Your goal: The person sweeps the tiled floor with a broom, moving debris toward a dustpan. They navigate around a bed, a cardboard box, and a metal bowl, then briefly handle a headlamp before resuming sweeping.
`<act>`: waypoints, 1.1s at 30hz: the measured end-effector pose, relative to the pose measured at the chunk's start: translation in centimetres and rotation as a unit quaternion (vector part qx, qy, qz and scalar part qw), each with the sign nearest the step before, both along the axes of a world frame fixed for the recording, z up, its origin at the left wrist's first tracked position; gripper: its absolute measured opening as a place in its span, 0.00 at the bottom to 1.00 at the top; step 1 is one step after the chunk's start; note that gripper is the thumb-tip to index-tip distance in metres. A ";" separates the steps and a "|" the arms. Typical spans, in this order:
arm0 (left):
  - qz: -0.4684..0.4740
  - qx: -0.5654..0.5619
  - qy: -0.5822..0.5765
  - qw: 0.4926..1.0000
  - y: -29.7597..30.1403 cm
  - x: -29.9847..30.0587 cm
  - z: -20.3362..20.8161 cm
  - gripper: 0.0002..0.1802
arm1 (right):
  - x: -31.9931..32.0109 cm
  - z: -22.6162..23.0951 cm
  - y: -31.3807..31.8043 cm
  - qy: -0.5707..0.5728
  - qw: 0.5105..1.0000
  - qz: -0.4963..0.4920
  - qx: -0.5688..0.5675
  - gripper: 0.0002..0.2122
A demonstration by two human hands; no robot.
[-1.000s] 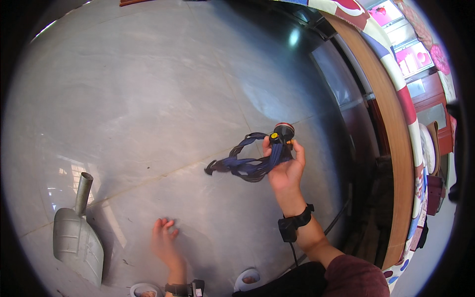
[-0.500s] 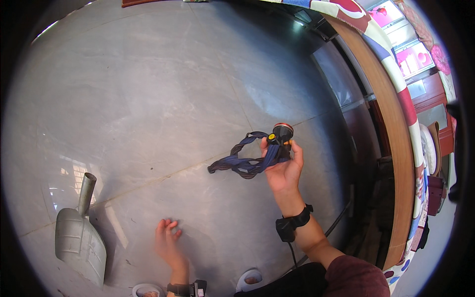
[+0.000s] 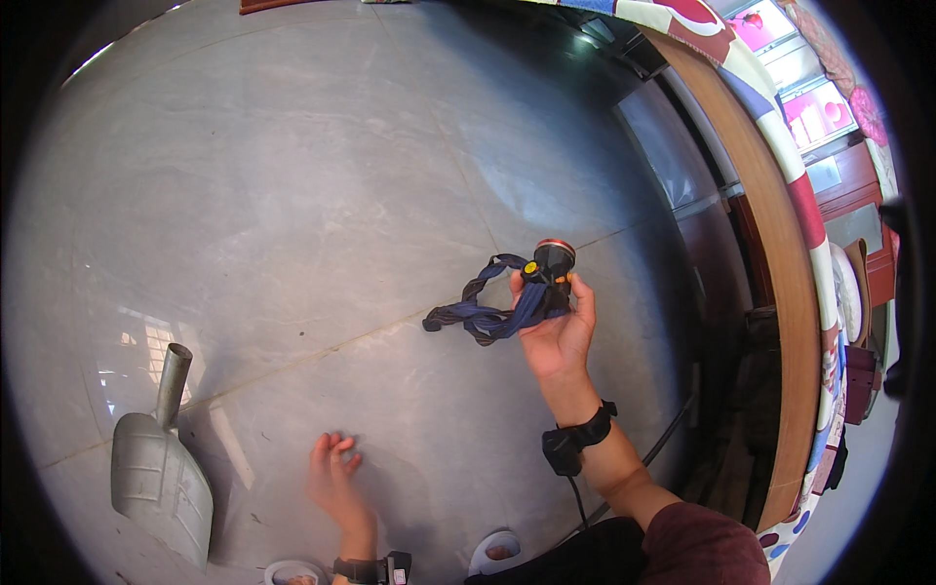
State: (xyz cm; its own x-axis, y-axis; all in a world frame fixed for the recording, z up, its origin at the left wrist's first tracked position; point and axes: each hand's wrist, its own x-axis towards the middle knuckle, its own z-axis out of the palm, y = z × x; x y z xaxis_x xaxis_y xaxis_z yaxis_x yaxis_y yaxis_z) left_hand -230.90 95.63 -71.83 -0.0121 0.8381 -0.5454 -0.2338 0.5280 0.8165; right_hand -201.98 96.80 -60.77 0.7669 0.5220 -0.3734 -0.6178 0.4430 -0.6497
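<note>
My right hand (image 3: 559, 333) grips a headlamp (image 3: 555, 259) with a black body, a red-rimmed front and a yellow button. Thumb and fingers hold it from both sides, its front tilted up and away from me. Its blue and dark twisted strap (image 3: 475, 310) hangs off to the left in a loop. My left hand (image 3: 336, 480) is held lower and to the left over the floor, fingers loosely curled and apart, with nothing in it.
A metal shovel head (image 3: 161, 478) with a short socket lies at the left on the grey tiled floor (image 3: 292, 195). Along the right runs a bed with a wooden side rail (image 3: 780, 283) and patterned cloth. A black cable (image 3: 673, 426) trails near my right forearm. My feet in light slippers (image 3: 494, 553) show below.
The headlamp and my right hand have shifted very slightly up and left, and the strap's loose end has swung a little to the right. My left hand has hardly moved.
</note>
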 end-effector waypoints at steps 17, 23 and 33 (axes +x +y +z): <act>-0.012 0.024 0.011 1.000 -0.3 -0.1 -0.2 0.18 | 1.5 0.0 -0.4 0.005 1.000 -0.021 0.009 0.18; -0.007 0.032 0.009 0.999 -0.3 0.0 -0.1 0.18 | 0.5 0.0 -0.1 -0.030 0.999 0.036 -0.009 0.17; -0.006 0.033 0.028 0.999 -0.3 0.2 0.0 0.20 | 0.1 0.1 0.2 -0.017 1.000 0.004 0.001 0.16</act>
State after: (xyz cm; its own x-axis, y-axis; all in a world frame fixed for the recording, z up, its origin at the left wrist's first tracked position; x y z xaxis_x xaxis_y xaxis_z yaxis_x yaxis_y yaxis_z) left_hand -230.67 95.36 -71.84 -0.0304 0.8723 -0.4880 -0.1801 0.4754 0.8611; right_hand -201.83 97.01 -60.68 0.7749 0.5294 -0.3453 -0.5986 0.4396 -0.6696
